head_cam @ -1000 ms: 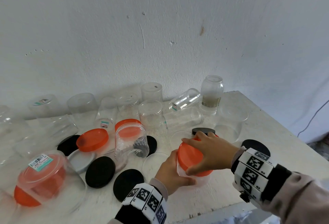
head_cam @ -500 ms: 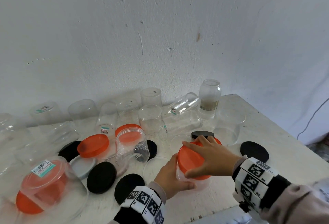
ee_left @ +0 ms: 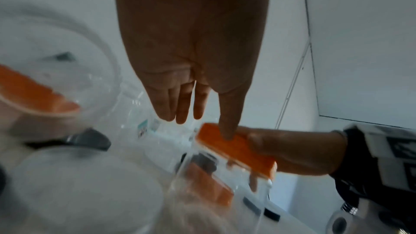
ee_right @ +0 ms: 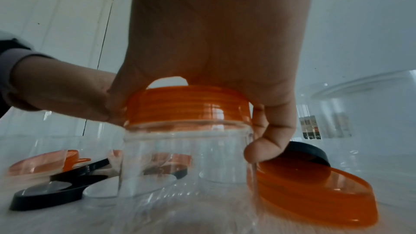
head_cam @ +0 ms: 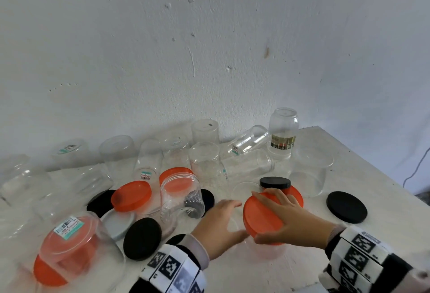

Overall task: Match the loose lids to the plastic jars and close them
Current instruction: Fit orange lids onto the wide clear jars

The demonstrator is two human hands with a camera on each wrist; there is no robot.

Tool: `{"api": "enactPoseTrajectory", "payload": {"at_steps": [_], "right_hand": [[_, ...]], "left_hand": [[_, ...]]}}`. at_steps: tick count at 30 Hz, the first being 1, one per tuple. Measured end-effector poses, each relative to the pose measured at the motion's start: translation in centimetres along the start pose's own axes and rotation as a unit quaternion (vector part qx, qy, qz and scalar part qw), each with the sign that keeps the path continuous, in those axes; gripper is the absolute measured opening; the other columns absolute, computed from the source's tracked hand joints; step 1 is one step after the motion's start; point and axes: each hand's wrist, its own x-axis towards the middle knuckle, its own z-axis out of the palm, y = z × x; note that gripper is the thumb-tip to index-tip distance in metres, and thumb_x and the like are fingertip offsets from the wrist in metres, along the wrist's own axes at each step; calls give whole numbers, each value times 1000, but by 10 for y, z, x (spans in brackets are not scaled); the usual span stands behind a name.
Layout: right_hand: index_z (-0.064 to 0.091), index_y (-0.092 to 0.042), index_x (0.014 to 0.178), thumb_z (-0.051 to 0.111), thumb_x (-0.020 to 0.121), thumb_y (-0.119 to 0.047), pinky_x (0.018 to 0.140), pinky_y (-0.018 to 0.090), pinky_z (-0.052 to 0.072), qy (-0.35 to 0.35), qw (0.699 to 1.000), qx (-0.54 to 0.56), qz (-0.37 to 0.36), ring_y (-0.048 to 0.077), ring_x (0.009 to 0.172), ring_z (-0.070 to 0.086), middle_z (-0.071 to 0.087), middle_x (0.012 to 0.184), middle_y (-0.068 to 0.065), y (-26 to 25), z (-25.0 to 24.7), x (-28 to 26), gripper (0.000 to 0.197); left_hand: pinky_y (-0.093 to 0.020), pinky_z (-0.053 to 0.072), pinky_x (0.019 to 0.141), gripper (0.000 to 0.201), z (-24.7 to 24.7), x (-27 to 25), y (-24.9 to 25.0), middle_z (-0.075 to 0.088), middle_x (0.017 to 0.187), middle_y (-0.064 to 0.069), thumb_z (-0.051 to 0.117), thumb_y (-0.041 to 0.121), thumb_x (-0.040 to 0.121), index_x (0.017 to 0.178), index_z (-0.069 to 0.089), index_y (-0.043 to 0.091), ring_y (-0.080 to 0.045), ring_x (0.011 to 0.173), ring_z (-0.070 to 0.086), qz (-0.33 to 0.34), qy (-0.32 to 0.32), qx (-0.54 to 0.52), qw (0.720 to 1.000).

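The right hand (head_cam: 287,219) lies over an orange lid (head_cam: 261,217), palm down, with its fingers and thumb curled round the rim; in the right wrist view the orange lid (ee_right: 189,106) sits on the mouth of a clear jar (ee_right: 186,163) that stands upright on the white table (head_cam: 349,169). The left hand (head_cam: 220,224) is just beside that jar with its fingers straight and relaxed; in the left wrist view one of its fingertips (ee_left: 228,131) touches the edge of the lid while the others (ee_left: 180,111) hang free. Whether its palm rests against the jar wall cannot be told. Just behind the jar, a second orange lid (head_cam: 295,195) lies tilted with a black lid (head_cam: 275,182) beside it. Another black lid (head_cam: 346,207) lies flat, apart from the jar on the side of the right hand. On the left-hand side of the jar stands an open clear jar (head_cam: 181,197), and past it lie a loose orange lid (head_cam: 131,196), more black lids (head_cam: 142,238) and a large jar on its side with an orange lid (head_cam: 69,253). Further behind the held jar, along the wall (head_cam: 209,48), stand many clear empty jars (head_cam: 283,129), some upside down, some tipped over.
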Motion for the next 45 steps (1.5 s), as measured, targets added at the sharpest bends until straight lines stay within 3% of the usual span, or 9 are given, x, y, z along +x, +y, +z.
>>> {"api": "enactPoseTrajectory", "payload": {"at_steps": [3, 5, 10, 13, 17, 22, 29, 38, 45], "right_hand": [[-9, -59, 141, 54, 55, -90, 113, 45, 27, -15, 1000, 13, -4, 21, 139, 10, -6, 143, -31, 1, -2, -1, 112], [-8, -58, 143, 59, 54, -87, 113, 43, 27, -27, 999, 21, -9, 21, 139, 11, -5, 143, -31, 1, -5, -2, 115], [-6, -56, 144, 65, 56, -79, 114, 42, 27, -42, 999, 29, -12, 20, 139, 12, -2, 141, -32, 1, -10, -1, 115], [-5, -55, 144, 67, 57, -77, 113, 41, 28, -42, 999, 29, -12, 18, 137, 14, 0, 141, -31, 0, -11, -2, 115], [-4, -54, 145, 67, 58, -77, 113, 39, 29, -42, 999, 26, -14, 16, 135, 17, 1, 141, -30, -1, -13, -2, 115], [-3, -53, 146, 70, 60, -73, 113, 39, 29, -50, 998, 22, -15, 15, 135, 18, 2, 142, -27, -4, -16, -2, 114], [4, -43, 150, 73, 62, -69, 98, 20, 32, -57, 998, 13, -32, 4, 122, 28, 13, 138, -26, -12, -36, 8, 115], [7, -34, 152, 71, 54, -72, 96, 24, 33, 77, 990, 93, -75, 8, 121, 34, 16, 139, -20, -52, -72, 53, 123], [12, -27, 151, 79, 70, -50, 89, 29, 36, 163, 972, 140, -99, 14, 116, 34, 20, 143, -5, -98, -81, 119, 108]], "left_hand": [[9, 10, 88, 51, -24, 1, -8, 41, 138, 10, 59, 36, 89, 136, 43, 24, 0, 126, 36, 18, 80, 41, 996], [8, 7, 92, 46, -37, 3, -18, 40, 137, 9, 58, 33, 91, 134, 46, 22, -3, 129, 32, 5, 135, 72, 988], [-32, 19, 115, 63, -48, 5, -49, 31, 147, -4, 55, 50, 87, 139, 36, 20, -23, 139, 23, -140, 192, 171, 956], [-42, 20, 116, 88, -43, 4, -60, 16, 155, -13, 49, 66, 83, 148, 14, 17, -32, 143, 16, -241, 174, 148, 943], [-45, 33, 108, 100, -39, 5, -68, 20, 149, -20, 54, 67, 78, 149, 3, 19, -37, 135, 30, -296, 157, 59, 940], [-41, 39, 103, 100, -38, 3, -71, 24, 145, -22, 59, 63, 78, 150, 2, 23, -38, 127, 41, -290, 152, -5, 945], [-42, 36, 106, 100, -38, 0, -73, 27, 144, -19, 62, 63, 75, 149, 6, 26, -37, 129, 38, -283, 162, -37, 945], [-42, 32, 108, 98, -36, -5, -77, 22, 151, -11, 60, 61, 78, 149, 6, 22, -31, 136, 30, -283, 167, -48, 943], [-36, 28, 111, 106, -36, -12, -76, 22, 150, -13, 61, 63, 76, 150, 4, 14, -26, 139, 26, -288, 190, -84, 935]]}}
